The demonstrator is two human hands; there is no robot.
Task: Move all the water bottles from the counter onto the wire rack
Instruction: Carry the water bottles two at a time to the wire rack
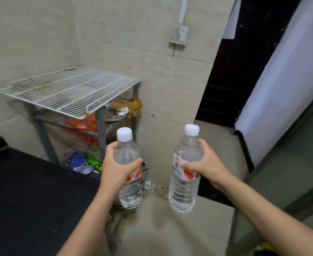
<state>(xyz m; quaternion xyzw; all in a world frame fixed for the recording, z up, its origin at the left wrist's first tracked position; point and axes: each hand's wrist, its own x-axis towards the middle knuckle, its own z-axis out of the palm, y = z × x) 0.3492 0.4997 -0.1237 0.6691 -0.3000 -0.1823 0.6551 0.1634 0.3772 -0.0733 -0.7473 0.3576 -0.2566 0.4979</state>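
You're mid-carry: your left hand [115, 166] grips one water bottle [129, 174], your right hand [205, 163] another [184, 174], both upright. The wire rack [69, 91] stands ahead-left; next, set both on its top.

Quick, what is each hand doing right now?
Left hand: closed around the left water bottle, held upright in the air.
Right hand: closed around the right water bottle, also upright in the air.

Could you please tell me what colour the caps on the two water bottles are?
White, both caps, seen in the head view.
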